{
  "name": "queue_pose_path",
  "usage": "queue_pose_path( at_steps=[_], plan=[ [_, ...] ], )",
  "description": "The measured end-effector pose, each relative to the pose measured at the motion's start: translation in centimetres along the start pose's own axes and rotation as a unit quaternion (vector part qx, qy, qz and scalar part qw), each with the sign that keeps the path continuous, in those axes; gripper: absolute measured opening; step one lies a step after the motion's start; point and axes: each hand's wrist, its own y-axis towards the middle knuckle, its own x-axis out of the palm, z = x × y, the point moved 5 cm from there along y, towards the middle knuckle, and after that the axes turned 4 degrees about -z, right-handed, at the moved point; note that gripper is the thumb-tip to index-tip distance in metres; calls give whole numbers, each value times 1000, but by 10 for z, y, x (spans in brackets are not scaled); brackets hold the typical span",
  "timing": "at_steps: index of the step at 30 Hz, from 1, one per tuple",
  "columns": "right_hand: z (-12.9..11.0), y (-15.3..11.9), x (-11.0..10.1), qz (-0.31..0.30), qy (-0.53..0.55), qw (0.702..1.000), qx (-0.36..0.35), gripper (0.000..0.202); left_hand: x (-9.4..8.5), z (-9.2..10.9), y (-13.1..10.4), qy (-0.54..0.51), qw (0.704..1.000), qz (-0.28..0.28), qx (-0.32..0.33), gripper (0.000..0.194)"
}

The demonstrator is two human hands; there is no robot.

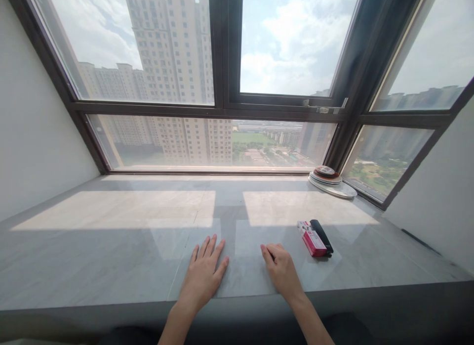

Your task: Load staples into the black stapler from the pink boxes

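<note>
Round white and brown plates (331, 182) are stacked in the far right corner. Nearer, a pink-and-white cardboard box (314, 242) lies against what looks like a long black stapler (323, 236), beside the fisted right hand (282, 272). The left hand (203, 275) spreads its fingers on the grey marbled ledge (111, 266), sunlit below dark-framed windows (222, 107).

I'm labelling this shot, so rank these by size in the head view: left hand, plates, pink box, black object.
Largest to smallest, as they look:
1. Left hand
2. Plates
3. Pink box
4. Black object
The plates lie farthest off, so real sizes may differ.
</note>
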Motion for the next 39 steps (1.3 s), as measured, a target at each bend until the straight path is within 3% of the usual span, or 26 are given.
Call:
queue_pose_path(
  at_steps=[6,15,22,31,33,35,37,39],
  plan=[
    [-3,3,2,-15,-13,1000,-20,33,0,0,0,-3,1000,3,2,55],
    [-2,1,6,4,-85,996,-27,42,-1,1,0,0,1000,6,2,54],
    [-8,2,4,-4,-127,991,-31,29,-1,1,0,5,1000,5,1,54],
    [-19,0,2,-35,-62,997,-27,36,-3,1,-1,-3,1000,0,0,55],
    [-17,5,-12,-28,-10,999,-24,36,-3,1,-1,-7,1000,-1,0,55],
    [-4,14,-44,6,11,1000,-18,36,-4,1,-2,-13,1000,-1,-1,54],
    [25,26,-93,84,-32,996,16,41,-5,3,-2,-19,1000,0,-3,53],
    [72,39,-140,107,-92,985,103,51,-5,5,-2,-24,1000,3,-7,53]
  ],
)
